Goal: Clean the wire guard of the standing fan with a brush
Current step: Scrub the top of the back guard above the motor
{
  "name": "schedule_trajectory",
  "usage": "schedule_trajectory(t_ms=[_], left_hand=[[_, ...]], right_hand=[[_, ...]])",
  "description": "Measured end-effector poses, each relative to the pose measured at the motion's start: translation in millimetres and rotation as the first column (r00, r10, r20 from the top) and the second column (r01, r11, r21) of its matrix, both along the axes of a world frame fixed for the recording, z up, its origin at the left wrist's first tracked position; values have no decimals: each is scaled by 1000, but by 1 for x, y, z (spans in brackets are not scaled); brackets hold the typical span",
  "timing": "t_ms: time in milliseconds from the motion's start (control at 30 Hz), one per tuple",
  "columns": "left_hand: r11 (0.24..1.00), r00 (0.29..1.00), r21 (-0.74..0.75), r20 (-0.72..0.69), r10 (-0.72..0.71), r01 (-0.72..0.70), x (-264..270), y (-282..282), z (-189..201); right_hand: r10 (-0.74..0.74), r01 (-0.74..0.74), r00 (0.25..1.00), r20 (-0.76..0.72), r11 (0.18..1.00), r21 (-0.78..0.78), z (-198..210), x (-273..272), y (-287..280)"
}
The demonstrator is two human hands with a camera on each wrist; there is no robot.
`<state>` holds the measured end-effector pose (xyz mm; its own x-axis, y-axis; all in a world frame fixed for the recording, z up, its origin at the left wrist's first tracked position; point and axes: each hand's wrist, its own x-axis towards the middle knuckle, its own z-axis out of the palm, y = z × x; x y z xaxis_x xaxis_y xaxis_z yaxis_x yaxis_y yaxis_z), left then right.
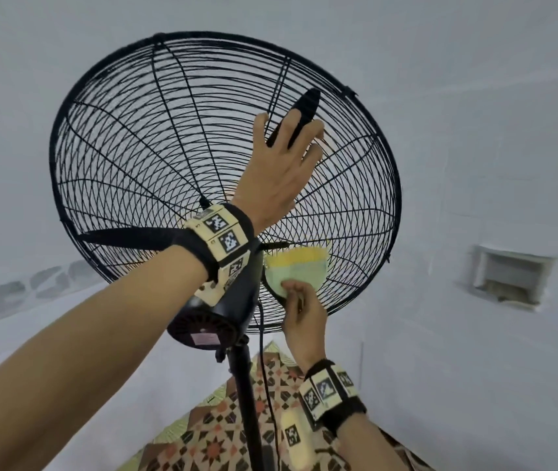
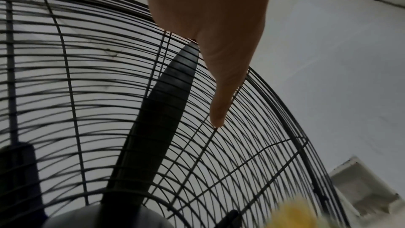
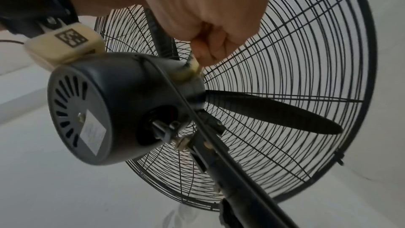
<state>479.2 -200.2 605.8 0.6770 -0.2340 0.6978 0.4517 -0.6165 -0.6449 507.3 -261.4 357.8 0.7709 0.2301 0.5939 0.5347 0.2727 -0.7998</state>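
1. One black standing fan, seen from behind, faces a pale wall; its round black wire guard is tilted upward.
2. Two bare hands work at it. The left hand lies flat against the back of the guard, high on its right half, fingers straight and spread over the wires.
3. The right hand pinches a pale green and yellow brush, its head against the guard's lower wires, just right of the one black motor housing.
4. Three dark blades show through the wires; one blade sits just behind the left fingers.
5. Two wrist bands with black-and-white markers, one per arm.
6. One black pole with a black cord beside it stands on a patterned tile floor.
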Motion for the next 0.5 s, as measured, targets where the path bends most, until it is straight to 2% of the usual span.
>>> schedule_trajectory(t_ms=[100,200,267,400,500], left_hand=[[1000,1000,-21,19,8,-7,0,-2,-2],[1000,1000,-24,31,0,0,1,-4,-5],[1000,999,-24,40,-9,10,0,-5,-6],[999,998,-40,64,-4,6,2,-7,-8],[999,997,-49,72,-12,15,3,-8,-11]], right_hand=[[16,-17,997,-70,1000,-8,-3,-9,1],[0,1,1000,-11,999,54,20,-14,1],[-27,29,999,-24,998,61,20,-8,5],[2,-15,986,-167,997,-76,-2,-6,7],[-4,6,994,-109,1000,15,16,-12,-2]])
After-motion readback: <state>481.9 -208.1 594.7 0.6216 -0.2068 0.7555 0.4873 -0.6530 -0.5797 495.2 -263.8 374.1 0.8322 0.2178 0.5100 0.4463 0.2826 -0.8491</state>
